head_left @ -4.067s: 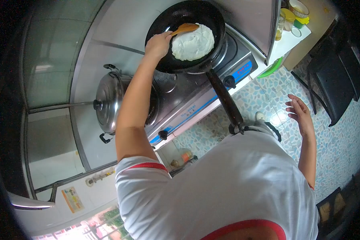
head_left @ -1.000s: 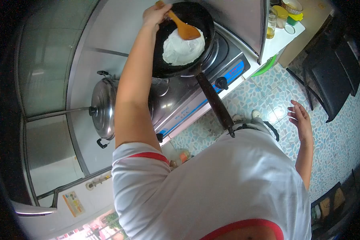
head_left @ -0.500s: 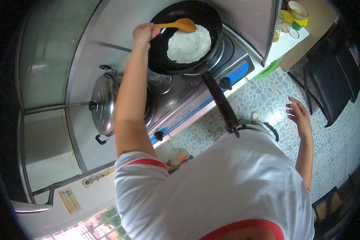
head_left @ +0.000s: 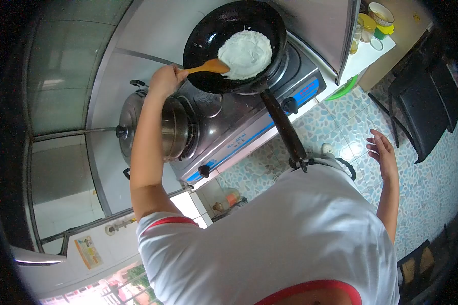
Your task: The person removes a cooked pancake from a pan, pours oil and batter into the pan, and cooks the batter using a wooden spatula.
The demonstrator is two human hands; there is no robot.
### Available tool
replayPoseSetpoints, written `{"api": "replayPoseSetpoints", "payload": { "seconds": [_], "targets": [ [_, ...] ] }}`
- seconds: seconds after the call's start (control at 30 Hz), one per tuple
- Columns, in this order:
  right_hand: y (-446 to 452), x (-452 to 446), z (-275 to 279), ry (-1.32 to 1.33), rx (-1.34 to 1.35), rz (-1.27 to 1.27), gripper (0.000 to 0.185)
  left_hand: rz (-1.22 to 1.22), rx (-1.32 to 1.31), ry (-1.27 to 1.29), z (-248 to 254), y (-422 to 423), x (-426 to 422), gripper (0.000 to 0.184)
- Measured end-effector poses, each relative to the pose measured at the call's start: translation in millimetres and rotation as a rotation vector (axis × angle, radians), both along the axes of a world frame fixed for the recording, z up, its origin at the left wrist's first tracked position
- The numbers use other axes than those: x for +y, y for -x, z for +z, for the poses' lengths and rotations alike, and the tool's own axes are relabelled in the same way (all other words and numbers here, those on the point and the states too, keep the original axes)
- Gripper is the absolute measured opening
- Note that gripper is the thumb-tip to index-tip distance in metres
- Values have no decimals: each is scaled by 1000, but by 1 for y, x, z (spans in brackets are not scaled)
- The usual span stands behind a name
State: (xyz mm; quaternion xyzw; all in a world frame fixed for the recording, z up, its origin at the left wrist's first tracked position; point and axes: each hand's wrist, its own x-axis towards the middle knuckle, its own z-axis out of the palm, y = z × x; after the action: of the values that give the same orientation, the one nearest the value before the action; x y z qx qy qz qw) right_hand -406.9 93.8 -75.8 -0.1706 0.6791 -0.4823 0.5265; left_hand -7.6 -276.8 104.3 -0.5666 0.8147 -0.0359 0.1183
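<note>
My left hand [head_left: 165,81] is closed round the handle of a wooden spatula [head_left: 215,66]. The spatula's blade touches the lower left edge of a white, flat round of batter or dough [head_left: 247,53]. This white round lies in a black wok [head_left: 203,38] on the stove's far burner, and the wok's long dark handle [head_left: 284,126] points back towards my body. Out to the side, over the floor, hangs my right hand [head_left: 383,154]. Its fingers are loosely bent and apart, with nothing in them.
A lidded steel pot [head_left: 173,127] stands on the other burner of the gas stove [head_left: 224,122], below my left forearm. Jars [head_left: 367,25] and a bowl [head_left: 381,13] sit on a white surface at the right. A black chair [head_left: 422,96] is on the tiled floor [head_left: 315,129].
My left hand has drawn the spatula left and down, from the white round's upper edge to its lower left edge. My right hand has hardly moved.
</note>
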Motion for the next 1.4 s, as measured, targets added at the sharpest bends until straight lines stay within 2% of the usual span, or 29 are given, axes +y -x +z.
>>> {"api": "replayPoseSetpoints", "payload": {
  "seconds": [0.13,0.17,0.3,0.4,0.5,0.63,0.73,0.83,0.93,1.03,1.13,1.23,1.33,1.4],
  "targets": [
    [-3,-7,6,22,-11,18,38,-10,-78,56,14,21,17,32],
    [-4,-9,7,29,-22,26,37,-31,17,59,10,25,15,33],
    [-14,-25,11,79,-9,90,38,-127,317,118,-29,54,-5,34],
    [-19,-31,18,92,-17,121,38,-117,316,173,-62,69,-11,32],
    [-14,-23,18,71,-5,83,38,-103,146,87,-62,56,9,32],
    [-3,-4,3,-14,-3,4,37,-88,-86,40,-27,34,49,29],
    [-2,-3,1,-21,0,9,36,-129,-128,4,-4,35,69,29],
    [-8,-15,9,29,17,46,38,-160,-5,51,8,44,67,29],
    [-22,-36,19,89,24,125,38,-148,175,122,-12,53,36,32],
    [-40,-52,32,135,-18,223,36,-109,186,181,-48,56,15,32],
    [-54,-57,38,173,-53,300,34,-88,-51,61,-55,54,39,31],
    [-67,-59,42,167,-78,374,34,-157,-185,-45,-35,60,91,30],
    [-80,-68,44,226,-111,470,35,-226,-90,-97,-17,63,115,30],
    [-93,-76,47,255,-143,516,37,-319,-41,-43,-8,68,104,31]
  ]
}}
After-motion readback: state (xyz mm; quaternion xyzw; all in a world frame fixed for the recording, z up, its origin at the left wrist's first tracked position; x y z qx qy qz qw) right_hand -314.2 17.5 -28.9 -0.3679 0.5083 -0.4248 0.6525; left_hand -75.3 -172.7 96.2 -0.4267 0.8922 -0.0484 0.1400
